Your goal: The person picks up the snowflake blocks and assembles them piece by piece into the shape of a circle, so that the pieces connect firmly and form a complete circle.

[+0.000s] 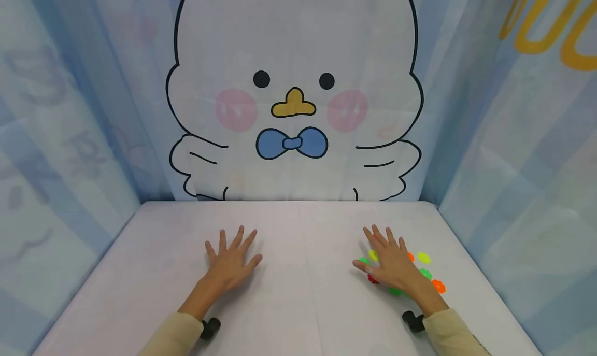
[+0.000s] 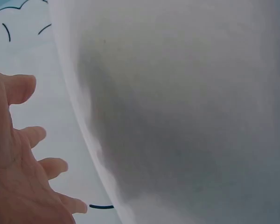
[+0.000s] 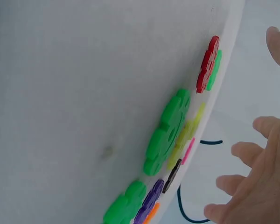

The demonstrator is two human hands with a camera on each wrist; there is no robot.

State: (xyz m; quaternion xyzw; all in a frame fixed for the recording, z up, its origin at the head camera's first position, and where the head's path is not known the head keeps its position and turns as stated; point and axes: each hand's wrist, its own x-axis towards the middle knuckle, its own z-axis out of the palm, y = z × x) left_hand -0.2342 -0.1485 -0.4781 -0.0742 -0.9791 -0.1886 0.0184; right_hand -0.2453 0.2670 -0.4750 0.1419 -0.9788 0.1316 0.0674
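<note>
My left hand (image 1: 229, 268) hovers over the left part of the white table with fingers spread and nothing in it. In the left wrist view that hand (image 2: 23, 163) shows its palm side, fingers extended. My right hand (image 1: 393, 262), also spread and holding nothing, is above a scatter of colourful flower-shaped plastic pieces. Around it show an orange piece (image 1: 438, 286), a yellow piece (image 1: 424, 258) and a red piece (image 1: 372, 279); the hand hides others. The right wrist view has a green piece (image 3: 168, 133), a purple piece (image 3: 149, 200) and a black piece (image 3: 172, 176) lying flat below the hand (image 3: 256, 172).
The white table (image 1: 298, 314) ends at a back curtain (image 1: 298, 45) printed with a cartoon bird. Blue-and-white curtains stand along the left (image 1: 56, 164) and right (image 1: 522, 180) sides. Black wrist straps (image 1: 212, 328) show at both cuffs.
</note>
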